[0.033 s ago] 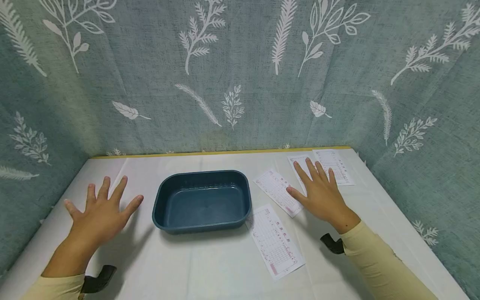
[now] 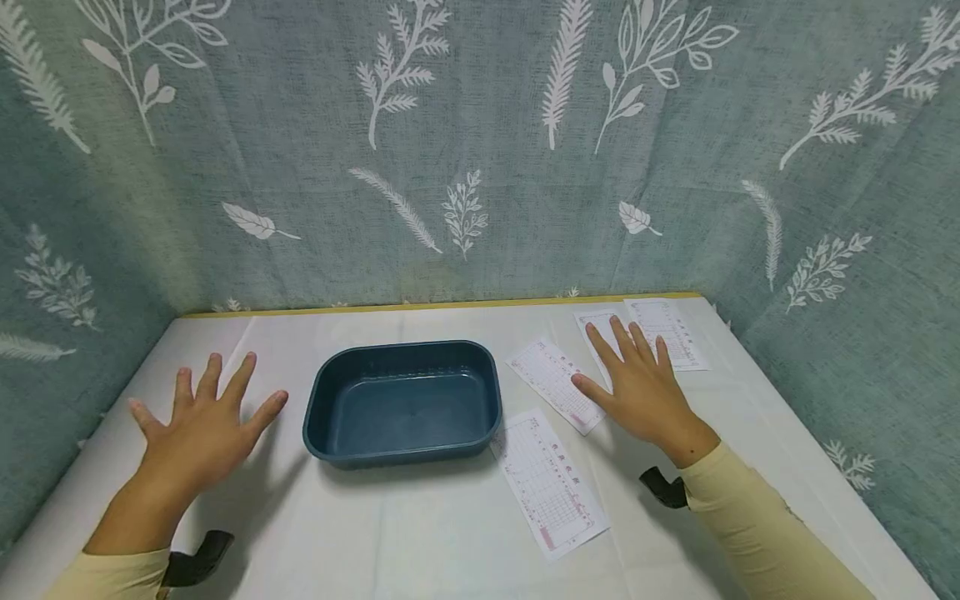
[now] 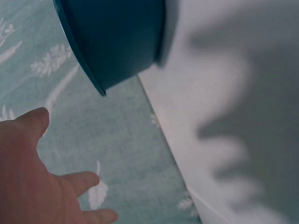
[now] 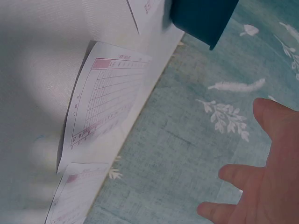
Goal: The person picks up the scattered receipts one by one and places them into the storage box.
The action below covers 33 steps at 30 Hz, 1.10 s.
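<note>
Leaf-printed green curtains (image 2: 480, 167) back a white table (image 2: 420, 533). At centre frame sits a blue tub (image 2: 402, 402). Left of it the left hand (image 2: 197, 433) hovers, fingers spread, grasping nothing. At right, the right hand (image 2: 637, 385) lies flat with straight fingers among paper slips (image 2: 551, 483).

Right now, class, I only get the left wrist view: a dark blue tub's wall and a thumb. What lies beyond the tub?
Observer: Four printed paper slips lie on the white table, to the right of the tub.
Operator: Anything inside the tub?
Observer: Nothing; its floor is bare.
Operator: And the right hand?
Observer: The right hand is spread flat over the far slips, fingers straight, holding nothing.
</note>
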### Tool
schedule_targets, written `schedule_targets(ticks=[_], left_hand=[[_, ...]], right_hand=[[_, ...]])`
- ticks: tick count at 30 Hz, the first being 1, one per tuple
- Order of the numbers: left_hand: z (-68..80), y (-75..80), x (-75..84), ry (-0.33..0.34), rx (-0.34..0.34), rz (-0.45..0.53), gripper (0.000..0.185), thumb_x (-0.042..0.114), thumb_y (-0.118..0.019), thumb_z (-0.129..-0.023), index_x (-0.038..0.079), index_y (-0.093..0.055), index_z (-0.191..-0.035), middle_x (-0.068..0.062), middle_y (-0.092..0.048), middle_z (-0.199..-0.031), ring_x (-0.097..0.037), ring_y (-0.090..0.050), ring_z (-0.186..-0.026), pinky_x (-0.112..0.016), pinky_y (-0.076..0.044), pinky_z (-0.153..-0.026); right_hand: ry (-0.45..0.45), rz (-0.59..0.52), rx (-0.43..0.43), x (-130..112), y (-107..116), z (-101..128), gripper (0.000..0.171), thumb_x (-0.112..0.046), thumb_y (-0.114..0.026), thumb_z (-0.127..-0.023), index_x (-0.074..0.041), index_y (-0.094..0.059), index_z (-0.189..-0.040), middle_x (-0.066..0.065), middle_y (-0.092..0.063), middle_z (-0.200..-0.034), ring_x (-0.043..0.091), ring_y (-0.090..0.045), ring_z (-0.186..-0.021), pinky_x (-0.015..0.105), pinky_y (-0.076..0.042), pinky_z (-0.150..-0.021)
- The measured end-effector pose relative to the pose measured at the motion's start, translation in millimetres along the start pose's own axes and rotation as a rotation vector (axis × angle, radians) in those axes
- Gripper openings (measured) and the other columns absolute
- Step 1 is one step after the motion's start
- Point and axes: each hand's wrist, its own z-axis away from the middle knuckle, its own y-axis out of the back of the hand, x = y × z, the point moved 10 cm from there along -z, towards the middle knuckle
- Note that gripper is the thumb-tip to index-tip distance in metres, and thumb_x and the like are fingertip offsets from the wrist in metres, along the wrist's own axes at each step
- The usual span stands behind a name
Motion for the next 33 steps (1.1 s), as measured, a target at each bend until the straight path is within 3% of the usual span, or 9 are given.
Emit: schedule_targets(ticks=[5,7,11,14,17,22,27,30,33], left_hand=[[-4.7,1.2,9.9,-0.032,0.022,-0.006,0.09,0.074,-0.025,-0.097,0.016,-0.002,-0.162,-0.034,0.008,-0.161,-0.061,0.017,-0.142,-0.086,0.022,-0.09],[-4.6,4.6,13.5,-0.044,0.061,0.005,0.087,0.072,-0.027,-0.098,0.016,-0.007,-0.162,-0.034,0.001,-0.162,-0.06,0.01,-0.145,-0.086,0.019,-0.093],[-3.7,13.2,21.7,-0.069,0.173,0.074,0.074,0.06,-0.036,-0.103,0.01,-0.029,-0.157,-0.034,-0.033,-0.152,-0.055,-0.033,-0.137,-0.08,-0.018,-0.101],[-5.3,13.5,22.9,-0.088,0.212,0.209,0.06,0.048,-0.041,-0.105,0.006,-0.044,-0.148,-0.032,-0.054,-0.131,-0.049,-0.057,-0.111,-0.059,-0.046,-0.079],[-12.4,1.9,17.5,-0.091,0.16,0.383,0.053,0.04,-0.041,-0.107,0.003,-0.047,-0.145,-0.028,-0.061,-0.12,-0.032,-0.067,-0.093,-0.039,-0.052,-0.067],[-24.2,-30.8,9.8,-0.107,-0.05,0.669,0.052,0.032,-0.037,-0.109,-0.002,-0.038,-0.149,-0.019,-0.062,-0.111,-0.006,-0.065,-0.081,-0.022,-0.051,-0.07],[-26.0,-55.8,13.4,-0.129,-0.234,0.876,0.053,0.03,-0.038,-0.109,0.002,-0.029,-0.154,-0.004,-0.057,-0.11,-0.007,-0.064,-0.086,-0.027,-0.054,-0.074],[-25.5,-65.9,17.8,-0.147,-0.311,0.927,0.057,0.032,-0.041,-0.109,0.005,-0.025,-0.156,-0.011,-0.053,-0.121,-0.01,-0.061,-0.085,-0.027,-0.053,-0.076],[-21.8,-70.0,20.3,-0.17,-0.342,0.928,0.06,0.031,-0.044,-0.108,0.003,-0.021,-0.156,-0.02,-0.048,-0.129,-0.009,-0.06,-0.087,-0.023,-0.052,-0.079]], right_hand=[[-0.014,0.007,-0.003,7.0,0.3,3.6,0.079,-0.062,-0.042,-0.1,-0.02,-0.018,-0.162,0.021,-0.01,-0.167,0.047,-0.008,-0.153,0.069,-0.002,-0.117],[-0.011,0.007,0.004,7.1,1.1,3.9,0.078,-0.062,-0.043,-0.1,-0.019,-0.02,-0.161,0.021,-0.012,-0.167,0.048,-0.011,-0.152,0.069,-0.005,-0.117],[0.016,-0.076,0.061,4.8,6.1,3.2,0.067,-0.05,-0.053,-0.1,-0.013,-0.039,-0.154,0.023,-0.035,-0.157,0.046,-0.032,-0.145,0.065,-0.024,-0.115],[0.037,-0.211,0.106,2.1,8.7,2.1,0.047,-0.034,-0.062,-0.099,-0.008,-0.059,-0.137,0.019,-0.058,-0.134,0.037,-0.056,-0.121,0.055,-0.046,-0.099],[0.06,-0.347,0.112,-3.0,5.6,-0.3,0.03,-0.021,-0.066,-0.096,-0.005,-0.068,-0.121,0.011,-0.068,-0.106,0.024,-0.062,-0.092,0.04,-0.052,-0.077],[0.12,-0.453,0.062,-22.4,-6.5,-11.7,0.021,-0.014,-0.068,-0.094,-0.005,-0.071,-0.113,0.004,-0.066,-0.086,0.014,-0.056,-0.072,0.028,-0.047,-0.063],[0.141,-0.479,0.008,-35.9,-23.4,-19.2,0.02,-0.013,-0.07,-0.092,-0.005,-0.071,-0.11,0.002,-0.064,-0.082,0.011,-0.053,-0.066,0.025,-0.045,-0.06],[0.159,-0.477,-0.029,-40.7,-35.0,-19.6,0.02,-0.011,-0.071,-0.091,-0.004,-0.071,-0.109,0.002,-0.063,-0.081,0.01,-0.052,-0.066,0.024,-0.044,-0.059],[0.176,-0.473,-0.093,-44.4,-47.8,-16.3,0.021,-0.011,-0.071,-0.09,-0.004,-0.071,-0.11,0.001,-0.063,-0.081,0.009,-0.052,-0.067,0.023,-0.044,-0.059]])
